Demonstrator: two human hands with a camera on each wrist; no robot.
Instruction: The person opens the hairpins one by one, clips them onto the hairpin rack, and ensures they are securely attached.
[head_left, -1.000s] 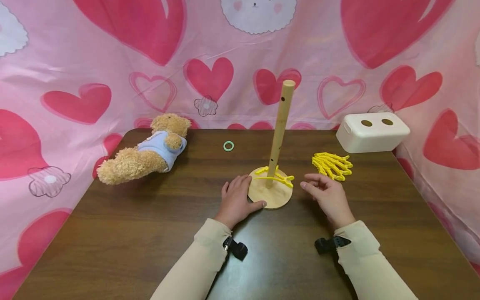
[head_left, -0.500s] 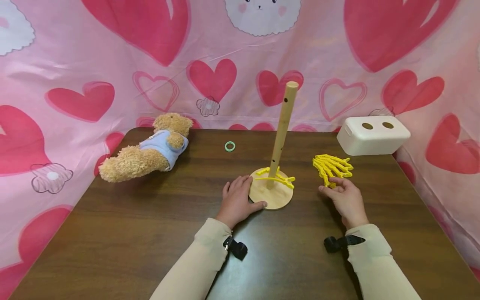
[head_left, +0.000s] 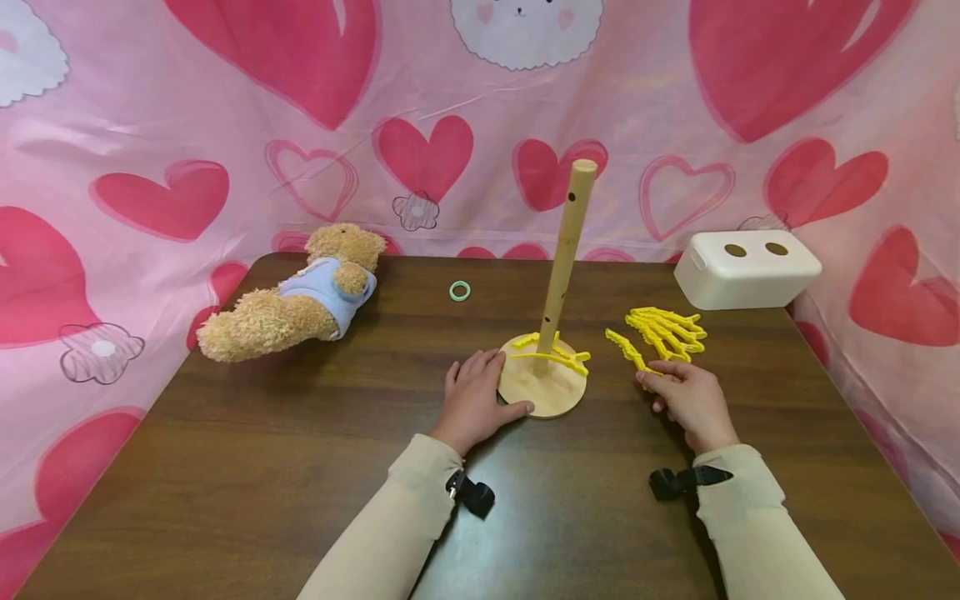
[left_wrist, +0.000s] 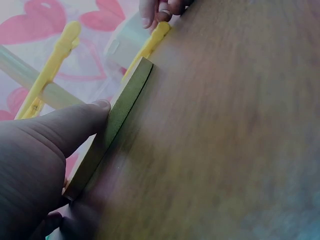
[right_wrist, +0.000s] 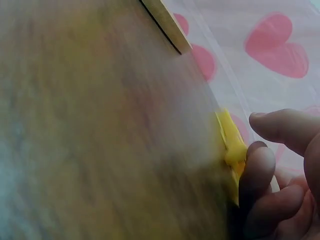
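A wooden stand, an upright pole (head_left: 562, 262) on a round base (head_left: 551, 400), stands mid-table. My left hand (head_left: 476, 402) rests at the base's left rim; its fingers extend along the far left side, and the thumb presses the front edge. Low on the pole, a yellow toothed hair clip (head_left: 566, 360) sits with its two arms either side of the wood. My right hand (head_left: 693, 400) pinches the near end of another yellow hair clip (head_left: 626, 348), whose long arm points away to the left. Several more yellow clips (head_left: 671, 329) lie bunched behind that hand.
At the back right stands a white box (head_left: 738, 279) with two round holes. A pale green ring (head_left: 460, 291) lies behind the stand. Far left, a teddy bear (head_left: 322, 292) in a blue top lies on the brown table (head_left: 300, 467). Pink heart-print fabric (head_left: 420, 75) hangs behind.
My right hand has gone from beside the stand rightward to the yellow clips, and one clip now lies apart from the bunch at its fingertips. The left hand stays at the base.
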